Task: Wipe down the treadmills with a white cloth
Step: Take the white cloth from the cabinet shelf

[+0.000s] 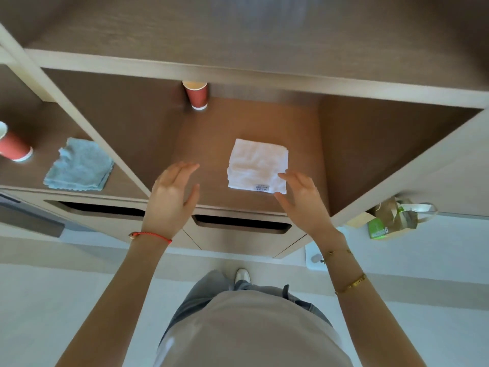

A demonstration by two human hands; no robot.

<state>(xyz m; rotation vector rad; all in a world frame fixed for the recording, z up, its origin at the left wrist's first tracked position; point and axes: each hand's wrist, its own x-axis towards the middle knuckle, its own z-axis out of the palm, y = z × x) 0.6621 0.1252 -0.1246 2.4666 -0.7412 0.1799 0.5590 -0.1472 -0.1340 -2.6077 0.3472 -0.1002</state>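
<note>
1. Cloth [257, 165]: folded flat on shelf [211, 144], centre cubby.
2. L hand [169, 192], R hand [304, 200]: grips open, empty; R fingertips at cloth's near corner.
3. Likely light, soft, limp; pinch near edge thru all layers, else unfolds.

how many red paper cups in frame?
2. One red paper cup stands at the back of the middle shelf compartment; the other is in the left compartment, cut off by the frame edge. More may be hidden.
</note>
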